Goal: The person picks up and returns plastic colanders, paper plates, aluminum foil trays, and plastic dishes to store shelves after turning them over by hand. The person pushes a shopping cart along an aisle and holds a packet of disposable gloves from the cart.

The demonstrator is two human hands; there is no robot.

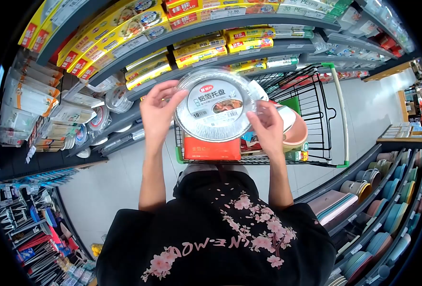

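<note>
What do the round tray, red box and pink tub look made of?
Round tray: shiny silver, likely aluminium foil; fine radial crimps show, and its Chinese label names foil.
Red box: probably smooth printed card; flat faces, straight edges.
Pink tub: smooth wall, plausibly plastic; ceramic can't be ruled out.

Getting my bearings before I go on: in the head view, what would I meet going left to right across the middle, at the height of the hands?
Plastic packs on the shelf, left hand, foil tray, right hand, pink tub, the cart's white bar.
</note>
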